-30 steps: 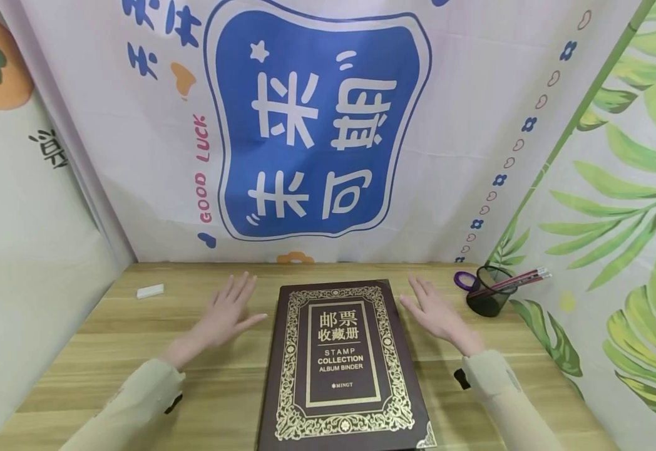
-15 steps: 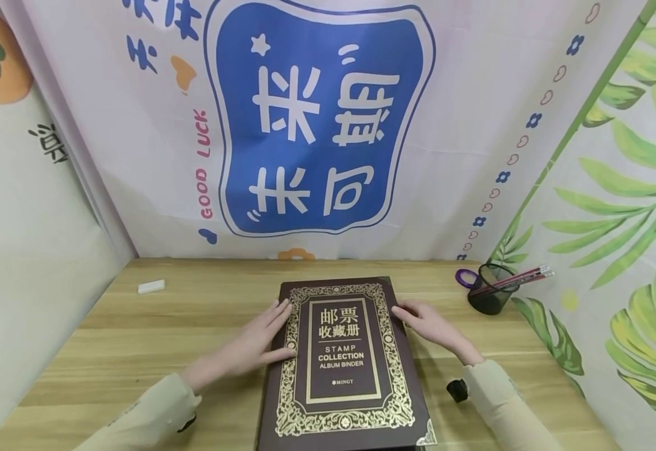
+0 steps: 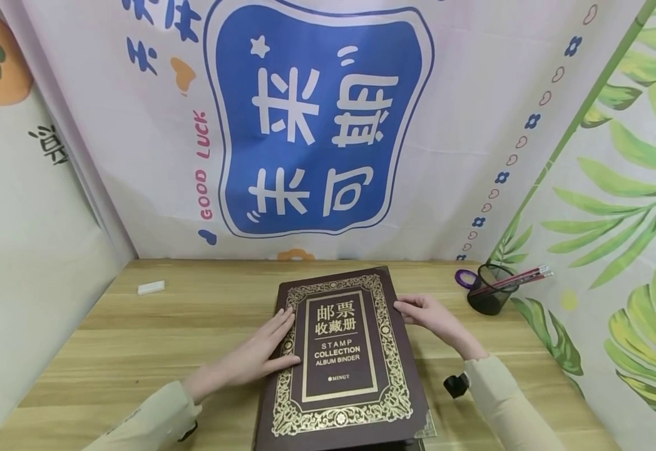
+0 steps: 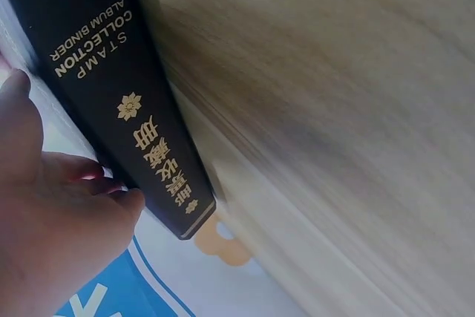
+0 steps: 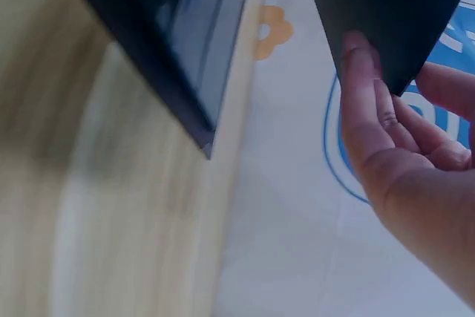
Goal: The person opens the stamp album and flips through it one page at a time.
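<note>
A dark maroon stamp album (image 3: 342,391) with gold ornament lies in the middle of the wooden table. Its front cover tilts up along the right side. My right hand (image 3: 435,321) pinches the cover's right edge, thumb on top. Seen from the right wrist, the fingers (image 5: 360,72) lie under the raised cover (image 5: 386,5), and a gap parts it from the dark, shiny inside (image 5: 200,35). With fingers straight, my left hand (image 3: 255,354) rests on the cover's left border. The left wrist view shows the gold-lettered spine (image 4: 141,109) beside that hand.
At the back right stands a black mesh pen holder (image 3: 487,300) with red pencils (image 3: 514,279); a purple ring (image 3: 466,278) sits beside it. A white eraser-like block (image 3: 151,287) lies back left. A printed curtain (image 3: 328,247) hangs behind the table (image 3: 108,351).
Both hands have come inward from beside the album onto its edges. The right hand has taken hold of the front cover's right edge and raised it; the left now rests on the cover.
</note>
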The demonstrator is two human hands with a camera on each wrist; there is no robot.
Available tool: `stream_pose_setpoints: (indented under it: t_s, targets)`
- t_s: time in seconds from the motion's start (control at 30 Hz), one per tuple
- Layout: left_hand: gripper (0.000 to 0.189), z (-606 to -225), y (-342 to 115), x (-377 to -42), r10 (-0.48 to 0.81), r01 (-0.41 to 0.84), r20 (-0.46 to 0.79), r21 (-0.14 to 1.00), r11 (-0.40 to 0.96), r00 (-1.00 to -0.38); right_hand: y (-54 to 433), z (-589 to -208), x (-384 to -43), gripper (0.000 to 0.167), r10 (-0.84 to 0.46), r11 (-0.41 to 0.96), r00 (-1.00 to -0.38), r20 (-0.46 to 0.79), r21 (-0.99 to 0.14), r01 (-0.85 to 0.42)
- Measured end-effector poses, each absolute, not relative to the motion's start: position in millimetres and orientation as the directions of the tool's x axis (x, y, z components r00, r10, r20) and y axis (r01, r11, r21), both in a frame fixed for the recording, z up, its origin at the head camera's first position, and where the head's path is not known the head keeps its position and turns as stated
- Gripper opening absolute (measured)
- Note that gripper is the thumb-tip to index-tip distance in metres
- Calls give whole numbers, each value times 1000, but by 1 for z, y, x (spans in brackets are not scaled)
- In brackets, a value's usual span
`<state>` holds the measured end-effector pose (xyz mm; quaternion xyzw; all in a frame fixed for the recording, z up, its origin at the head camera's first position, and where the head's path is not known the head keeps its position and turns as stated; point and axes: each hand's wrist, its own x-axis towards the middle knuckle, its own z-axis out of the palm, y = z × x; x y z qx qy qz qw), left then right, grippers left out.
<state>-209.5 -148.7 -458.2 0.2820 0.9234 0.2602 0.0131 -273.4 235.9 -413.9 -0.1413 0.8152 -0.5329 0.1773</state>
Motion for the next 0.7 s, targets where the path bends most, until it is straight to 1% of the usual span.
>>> stream_pose_setpoints:
  t_s: [0.13, 0.37, 0.5, 0.57, 0.7]
  targets:
    - [90, -457, -149, -208, 508, 488, 115, 519, 702, -854, 230, -404, -277, 58, -417, 354, -902, -115, -934, -45]
    - [89, -441, -149, -203, 456, 391, 62, 626, 675, -888, 207, -374, -282, 59, -416, 272, -908, -35, -958, -87]
    - [84, -418, -145, -200, 448, 391, 87, 651, 650, -890, 189, -358, -286, 58, -428, 254, -904, 4, -959, -125]
    - [81, -402, -141, -201, 447, 403, 114, 661, 633, -887, 179, -351, -287, 57, -428, 258, -904, 20, -955, -143]
    - [80, -367, -129, -206, 423, 384, 127, 699, 604, -897, 160, -339, -288, 52, -432, 264, -900, 62, -945, -192]
